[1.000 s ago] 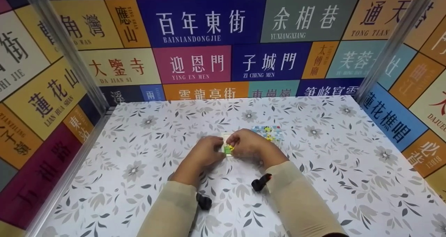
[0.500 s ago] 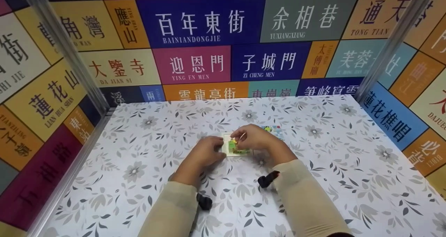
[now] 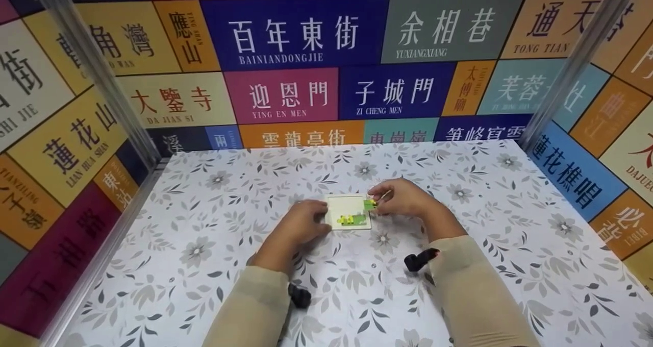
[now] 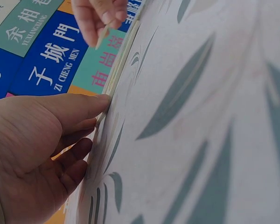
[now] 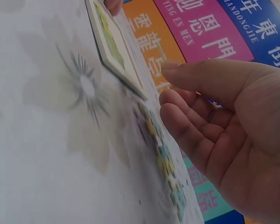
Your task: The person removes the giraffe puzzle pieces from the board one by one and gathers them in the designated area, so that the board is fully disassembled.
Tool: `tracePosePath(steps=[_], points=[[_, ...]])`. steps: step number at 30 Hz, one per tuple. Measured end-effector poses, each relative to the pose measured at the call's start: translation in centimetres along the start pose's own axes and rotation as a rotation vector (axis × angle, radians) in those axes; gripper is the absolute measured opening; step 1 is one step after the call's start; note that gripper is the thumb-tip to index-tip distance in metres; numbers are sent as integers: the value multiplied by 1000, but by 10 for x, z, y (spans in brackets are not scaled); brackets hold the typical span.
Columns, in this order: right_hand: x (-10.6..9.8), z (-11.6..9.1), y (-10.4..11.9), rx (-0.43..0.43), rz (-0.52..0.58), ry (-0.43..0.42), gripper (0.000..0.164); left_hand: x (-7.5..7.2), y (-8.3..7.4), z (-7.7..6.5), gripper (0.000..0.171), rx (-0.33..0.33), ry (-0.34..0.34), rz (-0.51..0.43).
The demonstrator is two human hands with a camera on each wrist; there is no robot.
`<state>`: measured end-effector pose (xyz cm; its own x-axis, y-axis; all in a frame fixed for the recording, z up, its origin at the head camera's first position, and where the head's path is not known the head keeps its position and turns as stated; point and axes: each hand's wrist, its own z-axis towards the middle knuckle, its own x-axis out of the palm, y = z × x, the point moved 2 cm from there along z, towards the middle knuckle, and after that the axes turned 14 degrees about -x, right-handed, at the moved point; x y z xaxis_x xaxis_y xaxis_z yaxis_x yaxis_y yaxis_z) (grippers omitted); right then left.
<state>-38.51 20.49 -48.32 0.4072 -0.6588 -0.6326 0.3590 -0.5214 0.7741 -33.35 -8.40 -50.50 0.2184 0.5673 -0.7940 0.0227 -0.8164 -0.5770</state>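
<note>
Now the right hand (image 3: 403,199) pinches a puzzle piece (image 3: 369,204) at the right edge of the tray (image 3: 345,204); the left hand (image 3: 303,222) grips its left side. The piece (thin, apparently) should be light, stiffish, best held by its rim.

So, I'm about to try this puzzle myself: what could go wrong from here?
The puzzle piece is held only by the fingertips of the right hand, so it might slip.
The right hand is close to the loose pieces and could brush them.
The left hand holds the tray at one edge; a nudge might shift the pieces inside, as much of it is bare.
</note>
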Motion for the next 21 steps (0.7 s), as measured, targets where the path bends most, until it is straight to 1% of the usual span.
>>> tracePosePath(steps=[4, 7, 10, 14, 21], points=[[-6, -8, -9, 36, -9, 1, 50, 0, 0, 0, 52, 11, -2, -5], [-8, -12, -14, 47, 9, 0, 50, 0, 0, 0, 52, 19, 0, -2], [-7, -14, -18, 39, 18, 13, 49, -1, 0, 0, 50, 31, 1, 2], [-6, -15, -22, 31, 1, 36, 49, -1, 0, 0, 48, 40, 6, -7], [-5, -14, -25, 22, -23, 46, 48, -2, -1, -1, 47, 39, 11, -17]])
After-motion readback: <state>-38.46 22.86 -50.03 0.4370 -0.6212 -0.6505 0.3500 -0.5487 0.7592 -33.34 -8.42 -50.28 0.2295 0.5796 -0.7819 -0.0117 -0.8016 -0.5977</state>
